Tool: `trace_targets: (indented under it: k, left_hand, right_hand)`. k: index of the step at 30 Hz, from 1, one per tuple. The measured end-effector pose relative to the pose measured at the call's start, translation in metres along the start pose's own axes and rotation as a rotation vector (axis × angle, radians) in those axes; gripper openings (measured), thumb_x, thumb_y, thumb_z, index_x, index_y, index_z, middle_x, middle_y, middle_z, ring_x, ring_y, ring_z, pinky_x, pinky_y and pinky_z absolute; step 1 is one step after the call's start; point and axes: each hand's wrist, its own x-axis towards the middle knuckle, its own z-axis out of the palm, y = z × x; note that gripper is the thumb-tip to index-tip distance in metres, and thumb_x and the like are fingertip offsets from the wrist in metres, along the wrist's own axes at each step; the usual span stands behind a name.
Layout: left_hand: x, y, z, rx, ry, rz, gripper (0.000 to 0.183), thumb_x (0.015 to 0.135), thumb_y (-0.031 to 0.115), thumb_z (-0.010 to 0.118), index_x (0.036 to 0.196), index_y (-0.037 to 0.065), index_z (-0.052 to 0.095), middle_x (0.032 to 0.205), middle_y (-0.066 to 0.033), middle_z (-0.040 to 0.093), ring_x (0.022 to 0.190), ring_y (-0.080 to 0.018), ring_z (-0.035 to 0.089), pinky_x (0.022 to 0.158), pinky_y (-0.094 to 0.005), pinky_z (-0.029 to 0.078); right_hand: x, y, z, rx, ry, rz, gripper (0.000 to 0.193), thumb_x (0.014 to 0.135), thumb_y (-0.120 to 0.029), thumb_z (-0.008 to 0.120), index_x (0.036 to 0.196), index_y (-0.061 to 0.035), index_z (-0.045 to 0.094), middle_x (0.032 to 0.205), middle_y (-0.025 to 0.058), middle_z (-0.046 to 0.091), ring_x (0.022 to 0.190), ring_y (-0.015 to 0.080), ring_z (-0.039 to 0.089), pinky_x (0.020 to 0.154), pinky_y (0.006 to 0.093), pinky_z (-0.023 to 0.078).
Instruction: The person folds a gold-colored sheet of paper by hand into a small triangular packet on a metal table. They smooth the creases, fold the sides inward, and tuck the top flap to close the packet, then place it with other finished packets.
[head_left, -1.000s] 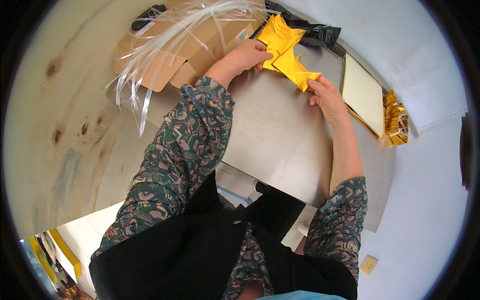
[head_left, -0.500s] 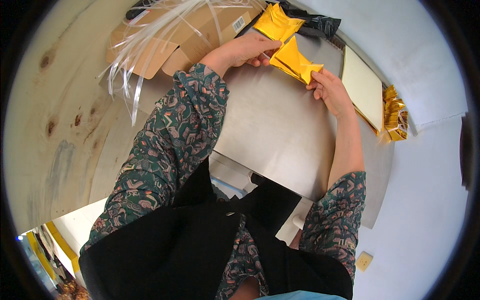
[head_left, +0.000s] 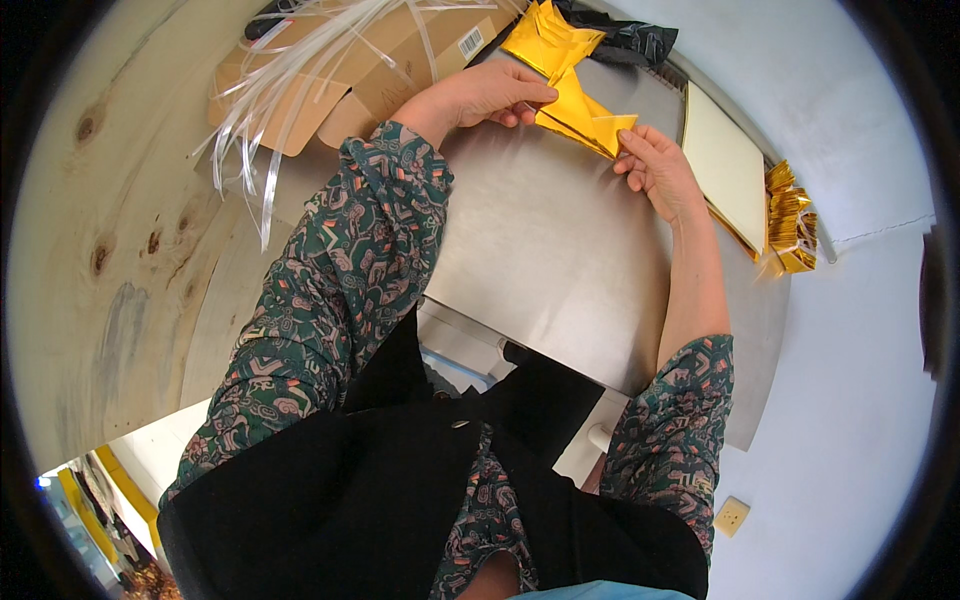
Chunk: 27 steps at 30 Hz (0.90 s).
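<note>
Between my two hands is a folded piece of shiny gold paper [head_left: 582, 112], held over the far part of a metal tabletop [head_left: 550, 240]. My left hand [head_left: 490, 97] pinches its left corner between thumb and fingers. At its right end, my right hand [head_left: 657, 170] grips the other corner with thumb and fingertips. Just beyond, more folded gold paper [head_left: 548, 40] lies in a small stack, touching or nearly touching the held piece; where one ends and the other starts is hard to see.
An opened cardboard box [head_left: 385, 65] with loose translucent plastic straps [head_left: 265, 130] over it stands at the far left. Black plastic [head_left: 630, 42] lies behind the gold stack. To the right are a cream sheet stack [head_left: 722, 165] and a bundle of gold folded pieces [head_left: 791, 225] by the wall.
Both hands and the held gold paper have shifted slightly up and left in the picture, as has the surrounding scene. The held piece now sits closer against the stack beyond it.
</note>
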Motion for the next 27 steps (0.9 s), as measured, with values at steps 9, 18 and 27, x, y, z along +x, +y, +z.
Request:
trace_targets:
  k: [9,18,27]
  left_hand:
    - [0.0006,0.0,0.0033,0.028,0.004,0.006,0.022,0.098,0.024,0.072,0.108,0.005,0.073,0.079,0.0028,0.069,0.063,-0.0016,0.061,0.053,-0.0146,0.048]
    - [0.0031,-0.0042,-0.0008,0.073,0.037,-0.009,0.025,0.095,0.025,0.077,0.111,0.007,0.074,0.086,0.0023,0.072,0.07,-0.0004,0.063,0.054,-0.0144,0.047]
    - [0.0036,-0.0053,-0.0057,0.042,-0.037,-0.001,0.024,0.097,0.023,0.075,0.113,0.005,0.074,0.09,0.0015,0.073,0.077,-0.004,0.066,0.063,-0.0166,0.054]
  right_hand:
    - [-0.0019,0.0003,-0.0001,0.011,0.06,-0.007,0.028,0.099,-0.032,0.072,0.107,-0.0069,0.063,0.094,0.001,0.067,0.073,0.0081,0.065,0.054,0.0205,0.043]
    - [-0.0017,0.001,0.0,-0.001,0.076,-0.014,0.029,0.099,-0.033,0.073,0.107,-0.0066,0.065,0.091,0.0025,0.068,0.072,0.0076,0.066,0.052,0.0195,0.043]
    - [-0.0003,0.0035,0.0001,-0.015,0.089,-0.02,0.029,0.098,-0.033,0.074,0.106,-0.0066,0.065,0.089,0.0023,0.069,0.071,0.0074,0.066,0.052,0.0191,0.043]
